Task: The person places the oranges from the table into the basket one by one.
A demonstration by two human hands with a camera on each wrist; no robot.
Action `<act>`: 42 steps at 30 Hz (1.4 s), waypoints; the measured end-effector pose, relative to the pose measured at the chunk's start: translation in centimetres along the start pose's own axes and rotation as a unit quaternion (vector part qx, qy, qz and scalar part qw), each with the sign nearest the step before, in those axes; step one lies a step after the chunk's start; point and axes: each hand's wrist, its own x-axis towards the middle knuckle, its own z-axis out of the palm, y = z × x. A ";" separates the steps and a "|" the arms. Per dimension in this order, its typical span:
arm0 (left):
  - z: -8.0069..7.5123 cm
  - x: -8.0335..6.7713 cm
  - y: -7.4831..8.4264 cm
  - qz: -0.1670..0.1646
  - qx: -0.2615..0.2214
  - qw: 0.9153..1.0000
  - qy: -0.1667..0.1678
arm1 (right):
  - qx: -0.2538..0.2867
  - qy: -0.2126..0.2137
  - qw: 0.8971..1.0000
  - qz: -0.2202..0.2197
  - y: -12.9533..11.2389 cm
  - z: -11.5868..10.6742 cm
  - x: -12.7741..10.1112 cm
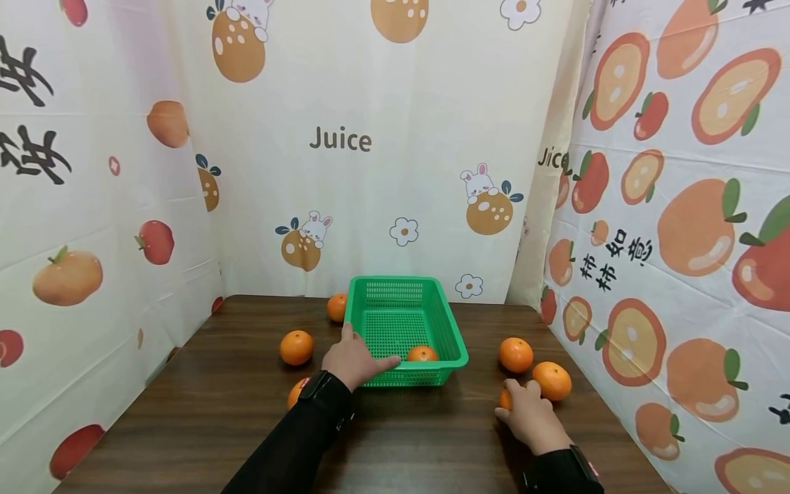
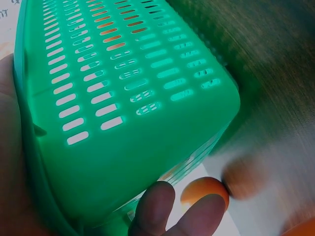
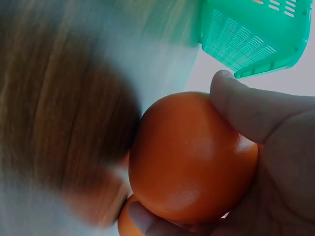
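My left hand (image 1: 350, 359) holds the near left corner of a green plastic basket (image 1: 455, 336), its thumb along the near rim and fingers by the left wall. The slotted side of the basket fills much of the left wrist view. A single orange (image 1: 422, 353) lies inside, near the front. To the right of the basket, my right hand (image 1: 532, 418) grips an orange (image 3: 192, 157) between thumb and fingers, mostly hidden from the head view. Two more oranges, one behind (image 1: 516, 355) and one to the right (image 1: 552, 381), sit close to that hand.
Left of the basket, one orange (image 1: 296, 347) rests on the dark wooden table (image 1: 247, 391). Another orange (image 1: 337, 307) stands by the basket's far left side, and a third orange (image 1: 297, 393) is partly covered by the left forearm. Fruit-printed cloth (image 1: 401, 171) surrounds the table.
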 end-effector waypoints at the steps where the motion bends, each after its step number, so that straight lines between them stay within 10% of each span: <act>1: -0.1 0.0 0.0 0.000 0.002 1.000 -0.001 | 0.001 -0.003 1.000 0.001 0.0 0.0 0.0; 42: -0.5 0.0 0.2 -0.003 0.009 1.000 -0.007 | 0.041 -0.013 0.999 -0.001 0.7 -0.4 -0.2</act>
